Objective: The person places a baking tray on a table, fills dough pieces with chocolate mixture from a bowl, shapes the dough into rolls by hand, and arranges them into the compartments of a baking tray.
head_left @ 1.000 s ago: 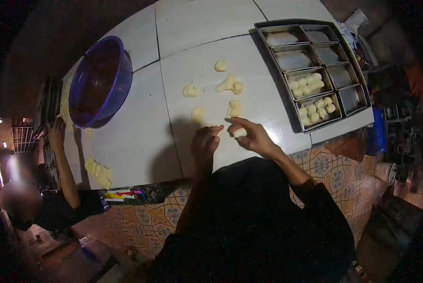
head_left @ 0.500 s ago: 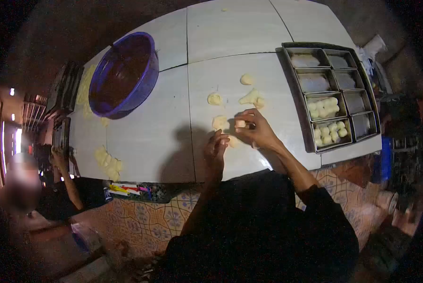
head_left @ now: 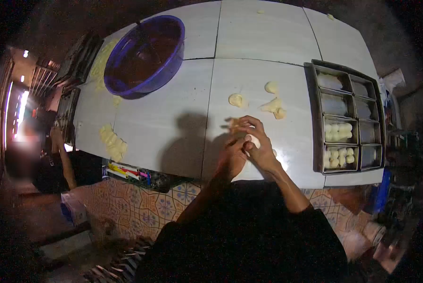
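Note:
My left hand (head_left: 234,154) and my right hand (head_left: 262,145) are together above the near part of the white tiled table. A pale piece of dough (head_left: 253,141) shows between them, with the fingers of both hands closed around it. Some fingertips are blurred, and part of the dough is hidden. Just beyond my hands lie a round dough piece (head_left: 236,99), a dough ball (head_left: 271,87) and an irregular dough lump (head_left: 273,108).
A dark baking tray (head_left: 316,118) with several compartments stands at right; two hold rows of dough balls (head_left: 338,132). A purple basin (head_left: 174,63) sits at back left, a dough strip (head_left: 113,143) at front left. Another person's arm (head_left: 66,162) is at far left.
My hands have come together around the dough; before, they were slightly apart, with a small piece in the right fingers. The camera view has shifted and turned, so the table appears moved rightward.

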Demonstrator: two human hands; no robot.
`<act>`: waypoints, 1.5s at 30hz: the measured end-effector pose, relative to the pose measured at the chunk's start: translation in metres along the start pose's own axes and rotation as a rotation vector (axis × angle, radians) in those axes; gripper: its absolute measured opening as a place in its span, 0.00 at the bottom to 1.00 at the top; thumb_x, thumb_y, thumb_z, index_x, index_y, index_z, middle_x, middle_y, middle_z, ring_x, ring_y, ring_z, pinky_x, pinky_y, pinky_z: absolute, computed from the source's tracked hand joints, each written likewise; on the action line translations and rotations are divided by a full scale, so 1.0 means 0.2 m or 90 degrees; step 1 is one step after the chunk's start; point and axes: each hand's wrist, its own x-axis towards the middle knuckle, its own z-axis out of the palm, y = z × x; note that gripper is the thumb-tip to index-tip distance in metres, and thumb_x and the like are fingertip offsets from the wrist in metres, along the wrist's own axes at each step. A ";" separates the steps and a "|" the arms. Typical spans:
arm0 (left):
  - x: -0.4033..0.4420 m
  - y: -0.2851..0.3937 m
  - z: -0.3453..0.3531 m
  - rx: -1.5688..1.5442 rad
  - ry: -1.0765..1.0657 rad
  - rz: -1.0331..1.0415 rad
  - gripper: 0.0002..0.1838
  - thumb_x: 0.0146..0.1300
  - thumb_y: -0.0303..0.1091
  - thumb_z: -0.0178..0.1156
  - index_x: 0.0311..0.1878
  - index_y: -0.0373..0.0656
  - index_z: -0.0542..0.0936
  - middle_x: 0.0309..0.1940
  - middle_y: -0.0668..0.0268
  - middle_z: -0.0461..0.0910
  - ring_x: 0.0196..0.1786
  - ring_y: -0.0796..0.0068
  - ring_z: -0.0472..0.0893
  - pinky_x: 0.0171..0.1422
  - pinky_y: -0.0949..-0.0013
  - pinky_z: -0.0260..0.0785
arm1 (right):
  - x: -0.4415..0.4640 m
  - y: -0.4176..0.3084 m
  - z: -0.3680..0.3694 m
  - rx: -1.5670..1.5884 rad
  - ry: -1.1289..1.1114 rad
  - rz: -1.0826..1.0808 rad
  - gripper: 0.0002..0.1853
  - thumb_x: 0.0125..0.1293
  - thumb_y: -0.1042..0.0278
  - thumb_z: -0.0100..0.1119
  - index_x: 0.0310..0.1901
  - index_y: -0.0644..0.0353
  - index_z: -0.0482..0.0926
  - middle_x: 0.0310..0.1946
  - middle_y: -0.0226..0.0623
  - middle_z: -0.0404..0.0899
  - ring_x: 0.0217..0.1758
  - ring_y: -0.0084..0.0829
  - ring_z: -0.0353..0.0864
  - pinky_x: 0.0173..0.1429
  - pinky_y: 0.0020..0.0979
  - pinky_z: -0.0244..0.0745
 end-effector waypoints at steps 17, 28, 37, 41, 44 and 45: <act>1.10 1.81 -0.28 1.060 0.342 0.297 0.46 0.64 0.71 0.32 0.37 0.31 0.80 0.33 0.55 0.81 0.39 0.59 0.80 0.50 0.60 0.69 | 0.12 0.22 -0.03 0.348 -0.013 0.128 0.49 0.57 0.56 0.65 0.74 0.50 0.43 0.68 0.39 0.53 0.62 0.30 0.62 0.52 0.29 0.69; 0.86 1.54 0.00 1.179 0.467 0.276 0.49 0.63 0.74 0.27 0.30 0.33 0.81 0.31 0.45 0.80 0.42 0.45 0.78 0.51 0.58 0.67 | 0.14 0.33 -0.03 0.375 0.067 0.159 0.43 0.62 0.72 0.61 0.73 0.57 0.44 0.63 0.43 0.62 0.58 0.32 0.71 0.57 0.31 0.73; 0.24 0.38 0.18 0.417 0.189 -0.004 0.48 0.64 0.73 0.31 0.64 0.34 0.68 0.52 0.51 0.76 0.52 0.63 0.76 0.61 0.61 0.64 | 0.15 0.28 0.02 0.555 0.217 0.427 0.13 0.69 0.64 0.55 0.44 0.67 0.79 0.27 0.27 0.77 0.25 0.15 0.72 0.28 0.12 0.67; 0.12 0.26 0.23 0.365 0.258 -0.032 0.29 0.69 0.54 0.46 0.62 0.41 0.70 0.51 0.57 0.77 0.49 0.68 0.74 0.53 0.64 0.67 | 0.02 0.19 0.02 -0.106 0.139 0.085 0.25 0.60 0.68 0.62 0.58 0.66 0.71 0.50 0.44 0.68 0.45 0.35 0.68 0.50 0.33 0.70; 0.07 0.24 0.13 0.889 -0.044 0.203 0.26 0.63 0.32 0.58 0.63 0.36 0.66 0.52 0.58 0.75 0.50 0.68 0.76 0.53 0.68 0.69 | -0.07 0.14 -0.01 -0.326 0.043 -0.067 0.29 0.56 0.77 0.59 0.62 0.63 0.69 0.53 0.46 0.65 0.53 0.43 0.64 0.54 0.36 0.66; 0.03 0.22 0.15 0.804 -0.027 0.130 0.29 0.63 0.32 0.57 0.66 0.34 0.63 0.55 0.56 0.73 0.53 0.67 0.75 0.54 0.68 0.69 | -0.08 0.14 -0.03 -0.319 0.046 -0.109 0.27 0.56 0.79 0.58 0.60 0.62 0.71 0.52 0.45 0.66 0.52 0.42 0.65 0.54 0.35 0.67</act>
